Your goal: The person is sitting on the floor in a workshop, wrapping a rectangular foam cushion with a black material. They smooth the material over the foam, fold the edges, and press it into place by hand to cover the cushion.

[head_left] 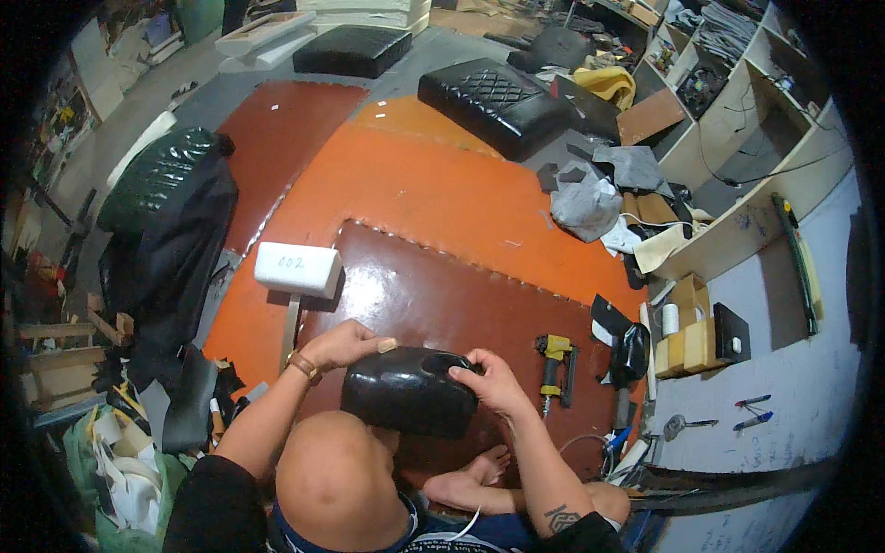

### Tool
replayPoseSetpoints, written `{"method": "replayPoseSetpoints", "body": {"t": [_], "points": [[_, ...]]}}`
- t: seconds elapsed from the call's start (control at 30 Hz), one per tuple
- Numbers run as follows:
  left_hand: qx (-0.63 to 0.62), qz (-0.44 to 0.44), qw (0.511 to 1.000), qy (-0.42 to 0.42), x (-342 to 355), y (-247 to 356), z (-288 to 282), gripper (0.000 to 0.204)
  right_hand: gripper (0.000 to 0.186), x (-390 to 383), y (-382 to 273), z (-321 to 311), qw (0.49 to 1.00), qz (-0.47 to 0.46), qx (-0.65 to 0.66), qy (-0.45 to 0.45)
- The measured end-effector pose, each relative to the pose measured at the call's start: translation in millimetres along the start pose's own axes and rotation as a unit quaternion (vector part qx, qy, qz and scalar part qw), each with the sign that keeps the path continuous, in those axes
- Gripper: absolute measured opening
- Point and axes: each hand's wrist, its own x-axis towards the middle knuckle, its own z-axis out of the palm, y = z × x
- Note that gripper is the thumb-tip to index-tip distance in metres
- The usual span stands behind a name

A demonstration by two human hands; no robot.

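Observation:
A small black padded block (406, 394) with a glossy, leather-like cover is held between my two hands, just beyond my raised knee. My left hand (343, 348) grips its upper left corner, the thumb lying along the far edge and the other fingers mostly hidden. At the right end, my right hand (493, 380) pinches the cover, thumb on top, by a fold or dent in the material. The block's underside is out of sight.
A yellow and black staple gun (554, 370) lies right of my right hand. Beyond my left hand sits a white foam block (297, 270). Black cushions (493, 103) stand farther back. A bag of scraps (129, 475) is at left, a shelf unit (737, 175) at right.

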Motion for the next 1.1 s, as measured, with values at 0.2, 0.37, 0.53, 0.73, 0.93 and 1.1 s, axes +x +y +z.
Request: {"method": "replayPoseSetpoints", "body": {"t": [0.2,0.37,0.53,0.73,0.93,1.1], "points": [[-0.057,0.014,0.951,0.304,-3,-3,-2,0.051,0.026,-2,-33,20,0.981,0.184,0.056,-0.026],[-0.26,0.075,0.854,0.444,-36,-10,-16,0.037,0.021,14,-79,54,0.94,0.159,0.217,0.21],[-0.175,0.134,0.964,0.151,-9,18,16,0.058,0.025,28,-24,110,0.965,0.09,-0.011,0.246],[-0.057,0.122,0.987,0.086,85,-53,26,0.062,0.044,41,57,176,0.963,0.171,-0.149,0.144],[0.027,0.11,0.98,0.161,65,-78,39,0.068,0.05,27,53,139,0.92,0.072,-0.382,-0.043],[0.24,0.179,0.908,0.293,43,-78,59,0.055,0.048,20,62,113,0.885,-0.131,-0.447,-0.003]]}}
